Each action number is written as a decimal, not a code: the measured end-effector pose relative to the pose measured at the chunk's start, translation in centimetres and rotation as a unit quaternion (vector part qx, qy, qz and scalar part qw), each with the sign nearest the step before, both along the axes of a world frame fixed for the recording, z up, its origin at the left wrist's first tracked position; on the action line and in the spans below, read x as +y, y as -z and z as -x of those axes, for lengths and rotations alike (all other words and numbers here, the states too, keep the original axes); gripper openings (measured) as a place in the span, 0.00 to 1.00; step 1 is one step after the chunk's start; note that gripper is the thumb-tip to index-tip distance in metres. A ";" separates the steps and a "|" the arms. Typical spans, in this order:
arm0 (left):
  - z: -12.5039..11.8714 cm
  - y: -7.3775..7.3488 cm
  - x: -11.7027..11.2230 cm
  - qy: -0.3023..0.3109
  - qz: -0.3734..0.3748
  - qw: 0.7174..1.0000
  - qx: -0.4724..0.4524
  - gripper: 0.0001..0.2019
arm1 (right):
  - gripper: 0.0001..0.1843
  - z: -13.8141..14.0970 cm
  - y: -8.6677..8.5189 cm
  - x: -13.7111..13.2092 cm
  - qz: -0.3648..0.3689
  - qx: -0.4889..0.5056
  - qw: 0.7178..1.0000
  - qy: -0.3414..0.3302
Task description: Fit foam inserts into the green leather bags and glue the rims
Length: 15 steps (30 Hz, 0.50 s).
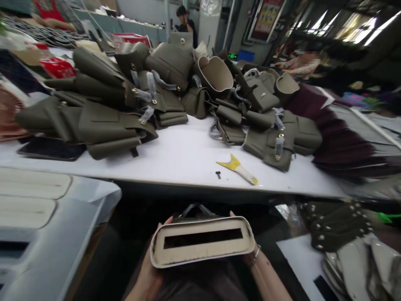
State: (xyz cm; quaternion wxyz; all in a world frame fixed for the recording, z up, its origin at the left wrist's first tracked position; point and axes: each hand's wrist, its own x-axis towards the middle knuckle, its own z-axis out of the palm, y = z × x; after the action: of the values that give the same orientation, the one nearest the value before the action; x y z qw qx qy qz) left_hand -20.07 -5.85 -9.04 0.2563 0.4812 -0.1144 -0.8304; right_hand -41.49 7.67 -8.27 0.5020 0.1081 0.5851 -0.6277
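Note:
An unfinished handbag [202, 254] is held low in front of my body, its beige oblong underside with a long dark slot turned up to me. At its far edge a dark handle [197, 207] in clear wrap sticks out. My left hand [153, 261] grips the left end, fingers behind the rim. On the right end my right hand [253, 254] is closed, mostly hidden by the bag; a bracelet circles that wrist. Beyond, on the white table [178, 161], lie a yellow-and-white forked tool [236, 168] and a small black piece [218, 174].
Olive handbags [103, 121] pile up on the table's left, more handbags [266, 125] on the right. A phone-like dark slab [52, 149] lies at left. Stacked maroon sheets [341, 138] stand at right. Beige panels [28, 188] rest near left. Other people work behind.

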 end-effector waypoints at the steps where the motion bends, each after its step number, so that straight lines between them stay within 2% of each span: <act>1: -0.1 0.2 0.0 0.006 -0.002 1.000 0.012 0.25 | 0.15 0.1 -0.1 -0.1 0.002 -0.015 1.000 -0.006; 4: -0.4 0.6 -0.2 0.022 -0.010 0.999 0.022 0.25 | 0.15 0.2 -0.1 0.2 0.010 -0.041 0.999 -0.006; 11: -0.6 0.3 -0.8 0.019 -0.017 0.999 -0.046 0.23 | 0.18 -0.1 0.4 0.9 0.024 -0.056 0.998 0.016; 15: -0.4 0.4 -1.1 0.025 -0.017 0.999 -0.031 0.23 | 0.16 -0.5 0.3 0.8 0.035 -0.053 0.998 0.021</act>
State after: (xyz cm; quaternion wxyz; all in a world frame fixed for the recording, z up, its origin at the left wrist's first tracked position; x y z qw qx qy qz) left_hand -19.66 -6.98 -9.47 0.2237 0.5083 -0.1198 -0.8230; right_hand -40.97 8.50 -8.57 0.5222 0.1365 0.5331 -0.6515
